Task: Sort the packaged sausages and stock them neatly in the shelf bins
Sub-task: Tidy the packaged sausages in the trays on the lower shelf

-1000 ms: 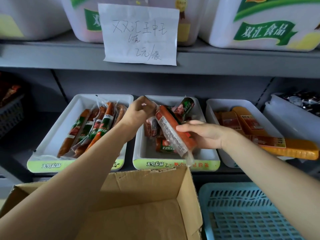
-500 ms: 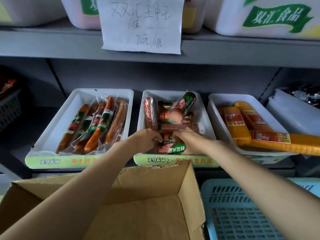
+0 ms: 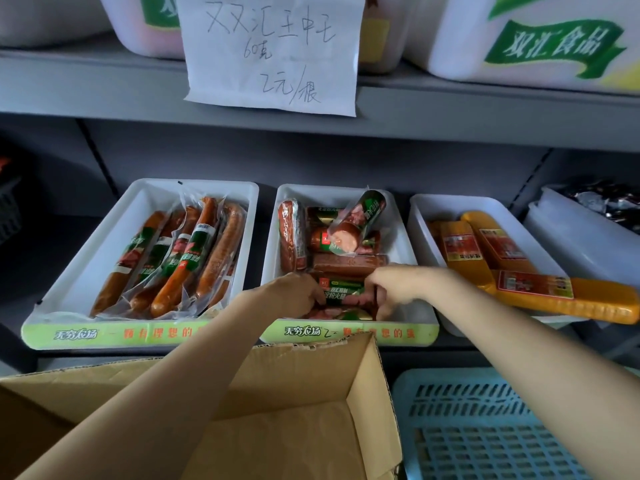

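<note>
Three white bins stand side by side on the shelf. The middle bin (image 3: 405, 237) holds several short red sausages with green labels. At its front, my left hand (image 3: 294, 292) and my right hand (image 3: 394, 285) grip the two ends of one green-labelled sausage (image 3: 343, 289) lying crosswise on the pile. Another short sausage (image 3: 360, 223) leans tilted at the back of that bin. The left bin (image 3: 86, 271) carries several long vacuum-packed sausages (image 3: 194, 251). The right bin (image 3: 426, 237) contains yellow-wrapped sausages (image 3: 491, 251), one sticking out over its right rim.
An open empty cardboard box (image 3: 311, 427) sits just below the bins under my forearms. A light blue plastic basket (image 3: 485, 427) is at lower right. A handwritten paper price sign (image 3: 273, 50) hangs from the upper shelf, which carries white tubs (image 3: 540, 39).
A second ago both hands were raised with a packaged sausage held above the middle bin. They lowered it into the bin front and now hold a sausage there, almost still.
</note>
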A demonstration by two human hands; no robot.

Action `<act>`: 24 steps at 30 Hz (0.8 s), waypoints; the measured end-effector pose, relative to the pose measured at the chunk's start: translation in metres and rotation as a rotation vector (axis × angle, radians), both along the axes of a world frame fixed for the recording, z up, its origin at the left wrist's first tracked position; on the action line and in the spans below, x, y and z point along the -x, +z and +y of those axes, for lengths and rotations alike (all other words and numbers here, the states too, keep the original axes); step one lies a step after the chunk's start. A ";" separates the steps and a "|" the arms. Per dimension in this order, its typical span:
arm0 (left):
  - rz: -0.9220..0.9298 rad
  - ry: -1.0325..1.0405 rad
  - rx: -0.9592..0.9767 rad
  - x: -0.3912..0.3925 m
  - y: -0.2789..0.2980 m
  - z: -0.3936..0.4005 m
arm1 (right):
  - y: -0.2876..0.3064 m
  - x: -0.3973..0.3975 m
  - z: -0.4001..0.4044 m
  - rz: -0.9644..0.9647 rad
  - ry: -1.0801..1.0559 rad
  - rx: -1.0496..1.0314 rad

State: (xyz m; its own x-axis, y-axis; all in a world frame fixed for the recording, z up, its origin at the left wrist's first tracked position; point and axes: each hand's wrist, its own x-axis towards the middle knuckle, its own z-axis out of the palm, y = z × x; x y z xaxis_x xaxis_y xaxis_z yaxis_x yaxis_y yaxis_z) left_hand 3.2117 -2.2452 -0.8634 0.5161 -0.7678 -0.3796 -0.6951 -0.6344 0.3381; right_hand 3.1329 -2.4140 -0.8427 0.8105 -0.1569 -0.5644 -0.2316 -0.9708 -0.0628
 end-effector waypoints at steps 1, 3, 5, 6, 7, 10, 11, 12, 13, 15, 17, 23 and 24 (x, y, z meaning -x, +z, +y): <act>0.003 0.005 -0.029 0.000 -0.001 -0.002 | 0.001 -0.002 0.002 0.026 -0.001 0.015; -0.017 0.022 -0.079 -0.001 -0.002 -0.005 | -0.002 -0.006 0.003 0.084 -0.022 0.066; -0.010 0.046 -0.087 -0.002 -0.005 -0.007 | -0.004 -0.005 0.008 0.115 -0.106 0.050; 0.000 0.053 -0.083 -0.005 -0.007 -0.008 | -0.005 -0.006 0.010 0.124 -0.187 -0.015; 0.011 0.055 -0.083 -0.007 -0.008 -0.009 | -0.005 -0.006 0.011 0.125 -0.309 -0.117; 0.031 0.051 -0.077 -0.012 -0.011 -0.008 | -0.002 -0.005 0.015 0.062 -0.679 -0.384; 0.039 0.049 -0.075 -0.012 -0.009 -0.007 | -0.002 -0.003 0.016 0.054 -0.754 -0.451; 0.046 0.043 -0.073 -0.012 -0.007 -0.008 | -0.003 0.000 0.018 0.048 -0.809 -0.525; 0.049 0.029 -0.072 -0.012 -0.005 -0.008 | -0.002 0.004 0.020 0.030 -0.849 -0.606; 0.076 -0.008 -0.060 -0.013 -0.002 -0.009 | 0.004 0.012 0.021 -0.053 -0.881 -0.710; 0.102 -0.046 -0.080 -0.013 -0.002 -0.009 | 0.015 0.018 0.017 -0.181 -0.863 -0.719; -0.055 -0.011 0.056 -0.007 0.005 -0.011 | 0.064 0.010 0.031 -0.396 -0.706 -0.861; -0.051 0.018 0.112 -0.007 0.009 -0.009 | 0.067 0.010 0.032 -0.467 -0.681 -0.890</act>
